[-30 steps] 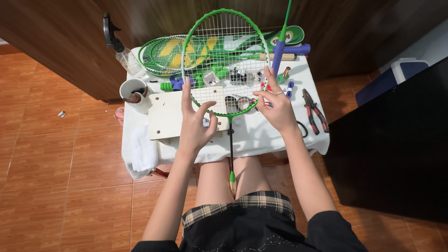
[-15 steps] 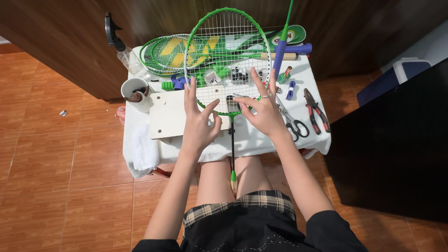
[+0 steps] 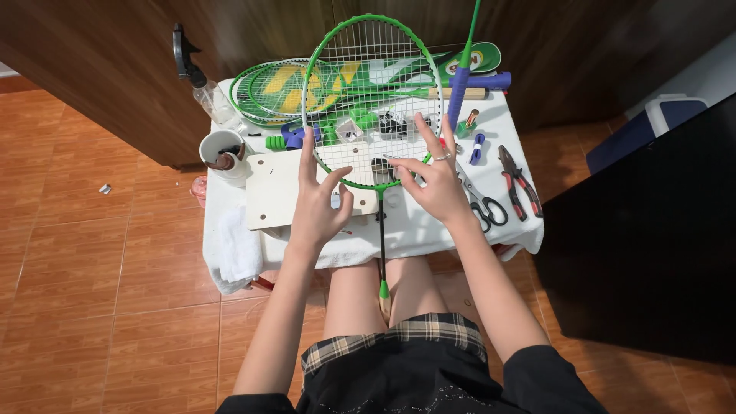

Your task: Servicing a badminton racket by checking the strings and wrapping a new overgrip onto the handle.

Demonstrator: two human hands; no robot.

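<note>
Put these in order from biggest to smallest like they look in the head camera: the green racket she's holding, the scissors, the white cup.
1. Green racket, biggest by far.
2. Scissors and white cup look about alike, so no ranking between them.

Beyond my right hand [image 3: 438, 184], at the table's far edge, I see a green racket cover [image 3: 468, 60] bearing a round label of white and red. Past my left hand [image 3: 318, 207], yellow and green printed racket covers [image 3: 287, 88] lie flat. No screens show.
</note>
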